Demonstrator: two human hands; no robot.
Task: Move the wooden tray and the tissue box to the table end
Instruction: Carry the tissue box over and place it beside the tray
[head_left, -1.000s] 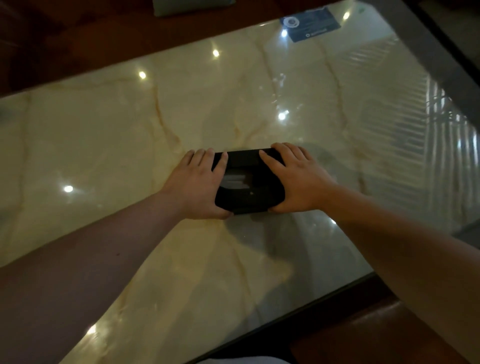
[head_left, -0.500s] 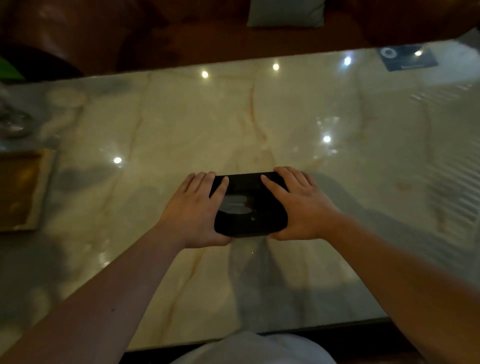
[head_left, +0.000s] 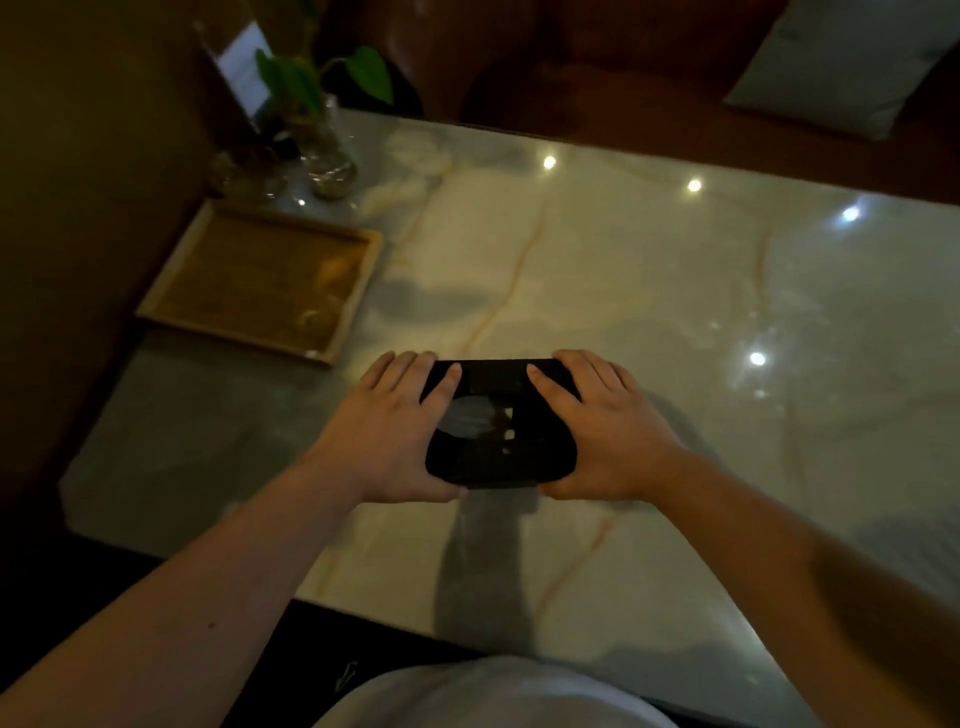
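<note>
Near the middle of the frame, both hands clasp the tissue box, a black, matte, rounded-corner box with an oval slot on top where pale tissue shows. The left hand presses flat against the box's left end, fingers spread over the far corner and thumb laid on the top; the right hand mirrors it on the right end. Both are closed around the box, which sits low over the table; whether it touches the surface cannot be told.

That table is polished pale marble with tan veins, glossy enough to reflect round ceiling lights. Its near edge runs across the lower part of the frame, its left edge slants down the left side, and its far edge meets dark brown seating along the top.

The wooden tray lies in the upper left, a flat rectangle with a light raised rim and a darker golden floor, close to the table's left edge and well apart from the box. Just beyond it stands a glass vase holding green leaves, with a tilted card stand beside it; any writing there is unreadable. A pale cushion rests at the upper right. Bare marble stretches between the box and the tray and widely to the right.
</note>
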